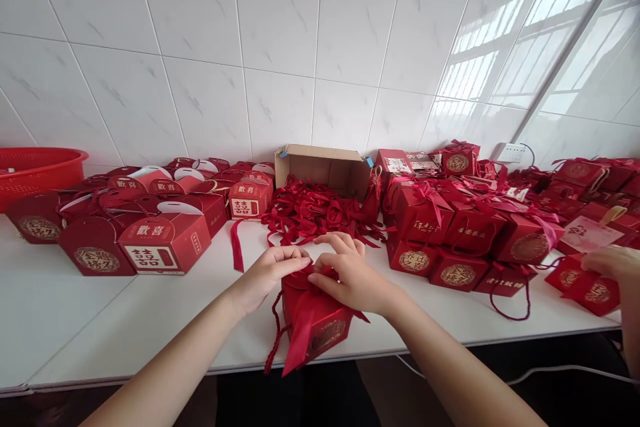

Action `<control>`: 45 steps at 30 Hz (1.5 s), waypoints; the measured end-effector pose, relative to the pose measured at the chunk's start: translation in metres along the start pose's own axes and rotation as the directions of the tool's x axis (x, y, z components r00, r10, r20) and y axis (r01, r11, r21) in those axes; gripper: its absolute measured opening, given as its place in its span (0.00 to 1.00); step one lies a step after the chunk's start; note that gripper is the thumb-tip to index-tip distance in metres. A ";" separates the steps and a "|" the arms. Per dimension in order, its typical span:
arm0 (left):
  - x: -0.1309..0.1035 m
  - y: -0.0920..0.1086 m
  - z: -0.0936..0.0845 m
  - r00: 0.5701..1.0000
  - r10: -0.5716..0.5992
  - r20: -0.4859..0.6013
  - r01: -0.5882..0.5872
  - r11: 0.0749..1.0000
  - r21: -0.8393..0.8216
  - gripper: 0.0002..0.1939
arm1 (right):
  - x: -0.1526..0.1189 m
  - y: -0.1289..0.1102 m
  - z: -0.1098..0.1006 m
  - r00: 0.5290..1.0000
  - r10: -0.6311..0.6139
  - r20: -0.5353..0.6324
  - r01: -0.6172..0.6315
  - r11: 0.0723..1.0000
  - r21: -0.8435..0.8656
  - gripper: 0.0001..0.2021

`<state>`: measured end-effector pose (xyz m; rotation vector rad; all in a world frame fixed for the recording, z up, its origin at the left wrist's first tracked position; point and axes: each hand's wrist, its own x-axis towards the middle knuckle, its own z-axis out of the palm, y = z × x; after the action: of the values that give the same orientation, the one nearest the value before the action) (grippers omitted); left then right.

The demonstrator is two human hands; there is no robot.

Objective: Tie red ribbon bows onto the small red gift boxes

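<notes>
歡喜 stands above 囍 on the white-labelled box (167, 243) at front left and on another box (251, 197) farther back.

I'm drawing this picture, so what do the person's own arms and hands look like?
Both forearms are slim and bare, with no sleeves in view. The left hand and right hand wear no gloves, and I see no rings, watch or bracelet.

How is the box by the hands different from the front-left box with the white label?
The near box has red ribbon over it; the label box shows none. The near box has gold print; the label box, a white label with red characters. The left hand and right hand are at the near box's ribbon; neither touches the label box. Both boxes are red.
</notes>
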<state>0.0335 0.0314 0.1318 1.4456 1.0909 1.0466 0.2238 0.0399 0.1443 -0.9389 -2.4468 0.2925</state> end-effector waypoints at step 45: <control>-0.042 -0.101 -0.055 0.921 0.183 -0.343 0.090 0.758 0.646 0.21 | -0.017 0.168 -0.213 0.273 0.535 -0.799 -0.699 0.681 0.217 0.53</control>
<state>-0.0401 0.0113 0.0356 1.8603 1.8581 1.0632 0.4413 0.1567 0.2581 -1.6523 -1.1241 -0.1341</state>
